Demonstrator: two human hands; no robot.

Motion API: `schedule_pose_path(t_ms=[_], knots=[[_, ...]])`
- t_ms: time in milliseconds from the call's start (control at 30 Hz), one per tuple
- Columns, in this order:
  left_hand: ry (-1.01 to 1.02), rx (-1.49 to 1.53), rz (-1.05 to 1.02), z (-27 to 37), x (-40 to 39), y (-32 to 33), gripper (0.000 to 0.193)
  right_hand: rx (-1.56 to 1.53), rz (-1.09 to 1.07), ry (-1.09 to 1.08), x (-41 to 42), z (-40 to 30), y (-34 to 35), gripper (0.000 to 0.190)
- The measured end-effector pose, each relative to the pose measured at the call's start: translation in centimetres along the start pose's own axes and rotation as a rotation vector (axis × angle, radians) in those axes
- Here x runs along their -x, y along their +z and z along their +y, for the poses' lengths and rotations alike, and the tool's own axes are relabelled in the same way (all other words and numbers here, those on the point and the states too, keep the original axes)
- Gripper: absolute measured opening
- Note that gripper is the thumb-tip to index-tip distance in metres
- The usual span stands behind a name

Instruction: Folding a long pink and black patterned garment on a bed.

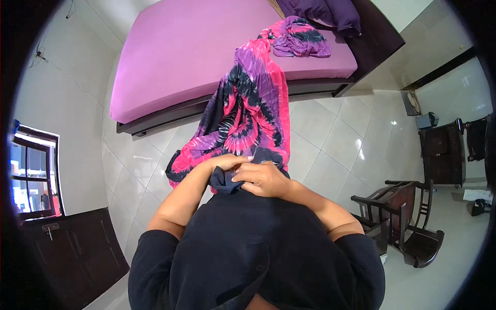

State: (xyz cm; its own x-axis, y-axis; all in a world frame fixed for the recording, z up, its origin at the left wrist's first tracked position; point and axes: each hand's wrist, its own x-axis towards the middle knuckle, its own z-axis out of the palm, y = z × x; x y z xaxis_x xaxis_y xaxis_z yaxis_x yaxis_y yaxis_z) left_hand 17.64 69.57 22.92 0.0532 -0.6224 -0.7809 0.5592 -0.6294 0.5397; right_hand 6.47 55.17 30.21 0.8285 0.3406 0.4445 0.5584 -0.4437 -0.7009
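A large tie-dyed cloth (242, 112) in pink, purple and black runs from the bed down to my waist. Its near edge is bunched in front of my dark shirt (228, 240). My left hand (228, 162) grips this edge, thumb extended along it. Pressed close beside it, my right hand (263, 178) pinches the gathered fabric with bent fingers. A dark fold of fabric (224, 181) hangs below my left hand; whether it belongs to the same cloth I cannot tell. The fingertips are partly hidden by the folds.
Ahead stands a dark wooden bed with a purple sheet (174, 54). Tie-dyed fabric (302, 40) lies heaped near purple pillows (337, 15). Wooden chairs (403, 217) and a dark cabinet (441, 153) are on the right. A window (35, 174) and dark door (73, 248) are left.
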Motion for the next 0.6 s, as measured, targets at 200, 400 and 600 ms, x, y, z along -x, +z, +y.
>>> schedule_pose_path(t_ms=[200, 400, 600], knots=[[0.092, -0.431, 0.066, -2.8, -3.7, -1.6, 0.034, -0.037, -0.002, 0.040, 0.5, -0.6, -0.3, 0.025], [0.073, -0.081, 0.096, -4.1, -3.6, -0.6, 0.026, -0.028, -0.043, 0.073, 0.9, -0.3, -0.4, 0.021], [0.024, 0.167, 0.102, -5.5, -5.2, -2.5, 0.017, -0.001, -0.093, 0.026, 1.1, -0.4, -0.5, 0.020]])
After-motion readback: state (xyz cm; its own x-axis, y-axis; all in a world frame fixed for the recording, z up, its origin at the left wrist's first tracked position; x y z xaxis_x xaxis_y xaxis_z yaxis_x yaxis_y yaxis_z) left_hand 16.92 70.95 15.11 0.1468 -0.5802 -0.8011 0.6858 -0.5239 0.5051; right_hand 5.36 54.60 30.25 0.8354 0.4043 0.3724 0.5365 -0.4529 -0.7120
